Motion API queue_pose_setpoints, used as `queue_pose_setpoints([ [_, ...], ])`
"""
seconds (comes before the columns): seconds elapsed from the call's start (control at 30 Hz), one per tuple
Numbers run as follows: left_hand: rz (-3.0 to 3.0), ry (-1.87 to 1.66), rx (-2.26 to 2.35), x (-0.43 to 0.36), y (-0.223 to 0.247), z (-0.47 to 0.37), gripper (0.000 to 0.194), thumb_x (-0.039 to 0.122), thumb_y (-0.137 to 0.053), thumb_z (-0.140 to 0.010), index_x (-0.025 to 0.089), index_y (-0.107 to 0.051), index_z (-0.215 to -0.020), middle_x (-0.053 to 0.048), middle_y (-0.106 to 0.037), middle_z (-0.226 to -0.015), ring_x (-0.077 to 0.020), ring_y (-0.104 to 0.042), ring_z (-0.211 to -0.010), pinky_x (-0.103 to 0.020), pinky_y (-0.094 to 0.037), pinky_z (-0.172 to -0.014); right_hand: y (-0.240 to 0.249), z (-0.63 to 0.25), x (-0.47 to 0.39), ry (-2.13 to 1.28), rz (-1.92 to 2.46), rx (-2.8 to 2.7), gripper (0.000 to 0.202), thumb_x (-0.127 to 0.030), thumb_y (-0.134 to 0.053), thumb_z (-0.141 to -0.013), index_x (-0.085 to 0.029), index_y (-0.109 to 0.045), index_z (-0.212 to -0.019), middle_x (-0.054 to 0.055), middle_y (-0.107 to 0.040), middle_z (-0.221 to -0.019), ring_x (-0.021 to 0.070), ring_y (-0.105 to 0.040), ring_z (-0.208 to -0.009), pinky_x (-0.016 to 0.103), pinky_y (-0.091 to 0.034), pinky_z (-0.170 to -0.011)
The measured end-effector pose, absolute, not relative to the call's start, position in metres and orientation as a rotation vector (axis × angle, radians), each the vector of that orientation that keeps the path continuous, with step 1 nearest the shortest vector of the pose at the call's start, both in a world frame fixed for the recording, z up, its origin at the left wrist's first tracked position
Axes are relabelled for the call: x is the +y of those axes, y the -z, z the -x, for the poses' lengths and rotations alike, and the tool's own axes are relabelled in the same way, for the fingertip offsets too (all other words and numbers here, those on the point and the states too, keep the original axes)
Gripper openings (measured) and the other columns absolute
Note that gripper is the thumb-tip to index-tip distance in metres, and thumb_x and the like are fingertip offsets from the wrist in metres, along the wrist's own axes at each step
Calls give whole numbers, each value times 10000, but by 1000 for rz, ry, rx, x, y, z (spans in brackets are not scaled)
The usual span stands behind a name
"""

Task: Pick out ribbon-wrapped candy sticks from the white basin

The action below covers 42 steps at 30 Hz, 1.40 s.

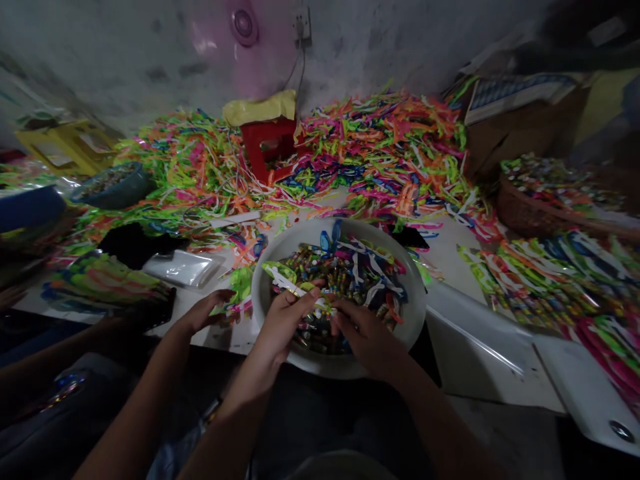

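A round white basin [257,293] stands in front of me, filled with small, shiny, multicoloured tube-like pieces [325,340] and flat blue, white and pink plastic pieces [367,267]. Over it, my left hand [285,320] pinches a white and yellow-green plastic piece [287,280] between thumb and fingers; its upper end slants up to the left. My right hand [367,337] meets the left at the piece's lower end, its fingers closed around small white and yellow bits there. Exactly what sits between the right fingertips is hidden.
A co-worker's hand [207,310] reaches to bright pieces left of the basin. Colourful plastic strips [390,133] are heaped along the wall around a red stool [270,147]. Clear plastic bags [183,267] lie at left. Bundled pieces [545,273] and a brown tub [525,207] are at right.
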<state>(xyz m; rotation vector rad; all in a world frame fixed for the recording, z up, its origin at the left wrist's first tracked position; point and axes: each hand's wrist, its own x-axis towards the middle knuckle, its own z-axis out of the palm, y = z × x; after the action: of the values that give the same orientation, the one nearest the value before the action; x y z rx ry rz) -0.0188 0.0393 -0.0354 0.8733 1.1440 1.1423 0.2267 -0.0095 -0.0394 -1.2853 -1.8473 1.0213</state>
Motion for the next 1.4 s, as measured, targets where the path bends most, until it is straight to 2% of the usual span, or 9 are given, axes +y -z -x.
queue_pose_setpoints([
  [0.2,-901,-1025,1117,22,21,-75,322,389,-727,-629,179,-708,-871,-59,-684,-678,-205,-614,-678,-246,-406,-522,36,-227,-11,-969,1280,-1887,217,-223,-375,-935,-175,-507,-769,-14,-553,-711,126,-497,-704,251,-322,-696],
  [0.3,-896,-1017,1129,22,24,-72,368,382,-735,-632,158,-710,-923,-47,-674,-647,-186,-608,-650,-236,-394,-522,38,-228,-10,-991,1253,-1885,209,-229,-376,-940,-177,-515,-792,-18,-566,-730,125,-508,-724,254,-327,-722],
  [0.47,-910,-1048,1125,23,29,-67,273,350,-730,-661,190,-723,-882,-50,-691,-686,-204,-620,-699,-263,-427,-570,41,-230,-10,-1032,1219,-1887,132,-219,-410,-920,-181,-518,-854,-13,-566,-761,124,-509,-725,239,-342,-690],
  [0.63,-908,-1019,1085,24,32,-69,327,367,-720,-679,164,-716,-936,-45,-701,-748,-184,-620,-733,-263,-448,-660,38,-230,-10,-1054,1221,-1873,245,-223,-347,-944,-172,-475,-742,-26,-507,-680,104,-480,-654,227,-327,-644],
  [0.8,-849,-1004,1074,25,36,-68,275,369,-722,-680,139,-722,-830,-66,-708,-876,-155,-617,-776,-234,-440,-706,39,-228,-8,-1010,1203,-1897,220,-221,-370,-933,-171,-478,-747,-27,-505,-678,103,-472,-641,231,-317,-629],
  [0.87,-828,-1002,1072,25,36,-68,282,363,-723,-682,148,-718,-865,-59,-707,-871,-144,-613,-755,-238,-441,-719,40,-228,-9,-1010,1201,-1912,229,-225,-361,-934,-174,-485,-747,-24,-516,-674,107,-478,-636,235,-321,-629],
  [1.03,-821,-1021,1053,24,37,-69,351,350,-717,-696,174,-692,-998,-26,-694,-753,-122,-593,-683,-244,-439,-722,41,-229,-11,-940,1203,-1911,207,-251,-363,-930,-187,-559,-914,18,-599,-827,142,-535,-767,252,-356,-709],
  [1.2,-779,-1041,1055,24,34,-71,266,314,-739,-667,141,-717,-868,-63,-705,-861,-137,-603,-748,-222,-431,-689,42,-227,-11,-932,1258,-1936,241,-250,-359,-938,-181,-574,-1021,39,-614,-875,163,-540,-805,281,-361,-751],
  [1.4,-772,-1000,1106,23,32,-70,209,339,-740,-657,141,-688,-619,9,-646,-608,-59,-470,-489,-183,-336,-486,44,-223,-11,-843,1332,-1923,211,-244,-370,-933,-164,-560,-976,44,-611,-870,167,-528,-778,297,-354,-729],
])
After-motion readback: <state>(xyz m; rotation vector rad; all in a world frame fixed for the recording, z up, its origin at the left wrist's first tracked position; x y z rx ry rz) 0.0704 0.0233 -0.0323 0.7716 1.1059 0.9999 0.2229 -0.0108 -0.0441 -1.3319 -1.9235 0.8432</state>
